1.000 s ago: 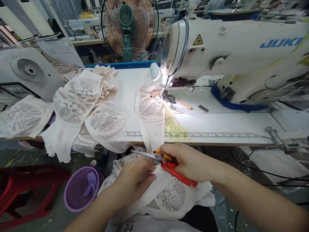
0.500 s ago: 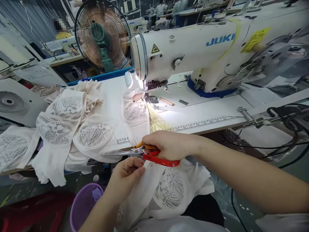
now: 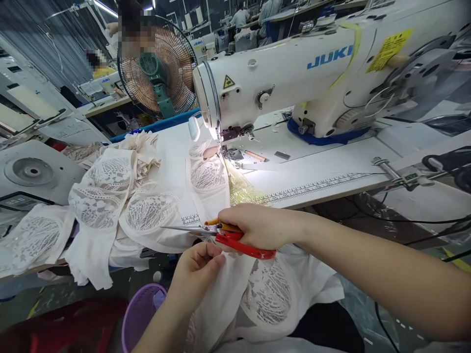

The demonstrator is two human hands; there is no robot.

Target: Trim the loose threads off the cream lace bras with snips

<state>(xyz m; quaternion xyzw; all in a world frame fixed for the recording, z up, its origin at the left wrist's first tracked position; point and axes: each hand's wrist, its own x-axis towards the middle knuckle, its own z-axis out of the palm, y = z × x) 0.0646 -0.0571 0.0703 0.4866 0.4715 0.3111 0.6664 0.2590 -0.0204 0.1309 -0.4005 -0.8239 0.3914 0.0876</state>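
My right hand (image 3: pixel 257 226) is closed around red-handled thread snips (image 3: pixel 235 239), whose blades point left just below the table edge. My left hand (image 3: pixel 196 269) pinches the edge of a white lace bra piece (image 3: pixel 265 294) that lies across my lap, right under the snips. The same fabric runs up over the table edge toward the needle of the white Juki sewing machine (image 3: pixel 294 83), where another lace cup (image 3: pixel 206 174) lies lit by the machine's lamp.
A heap of white lace bra pieces (image 3: pixel 106 196) covers the left of the sewing table (image 3: pixel 331 166). A purple basket (image 3: pixel 142 314) stands on the floor at the lower left. A standing fan (image 3: pixel 158 63) and other workers' stations are behind.
The view has swung so the machine now sits further left and higher. My left hand has shifted from flat on the fabric to pinching its edge under the snips.
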